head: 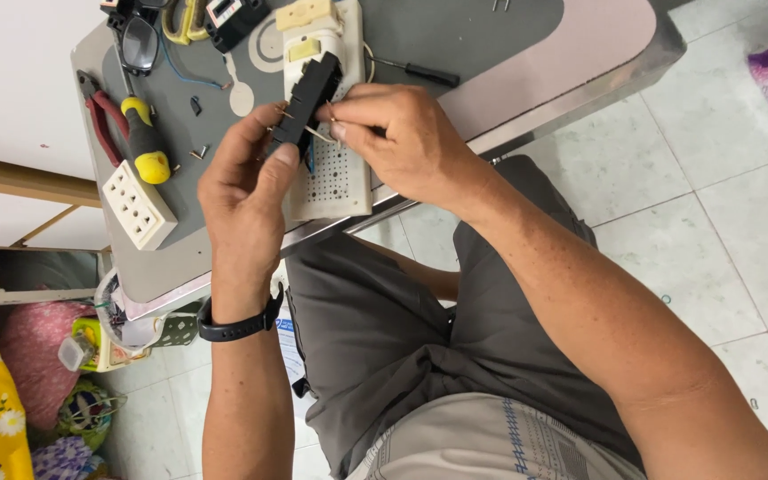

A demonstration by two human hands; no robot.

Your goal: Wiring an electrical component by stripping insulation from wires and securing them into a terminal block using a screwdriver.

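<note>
I see the left hand (246, 182) clamped on the black part (306, 100) above the desk (491, 80), right hand (402, 142) pinching its thin wire (317, 133); part looks light, stiff plastic, wire bendy—best held by the body sides.

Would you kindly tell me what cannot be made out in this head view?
- Lower end of the black part: hidden in the left hand.
- What the right hand pinches: too small, behind fingertips.
- Perforated white panel: partly covered by both hands.
- Eyeglasses: cut by the top edge.
</note>
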